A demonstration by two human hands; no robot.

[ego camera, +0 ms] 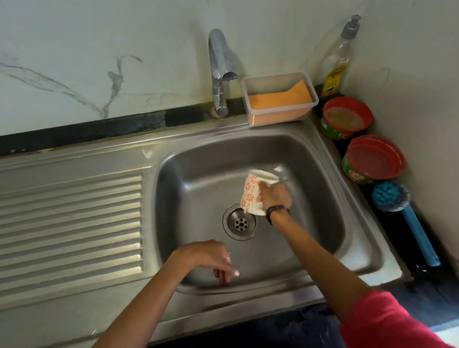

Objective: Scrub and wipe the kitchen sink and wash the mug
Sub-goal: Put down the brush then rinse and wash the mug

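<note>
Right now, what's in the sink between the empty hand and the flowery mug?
The head view shows the round drain, set in the basin floor between the left hand and the mug.

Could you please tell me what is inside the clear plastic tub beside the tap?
The clear plastic tub holds an orange cloth or sponge, one corner sticking up against the back wall. Anything beneath it is covered and cannot be seen.

Home kitchen, steel sink (346, 190) with drainboard, tap (219, 70), marble-look wall (68, 49)
</note>
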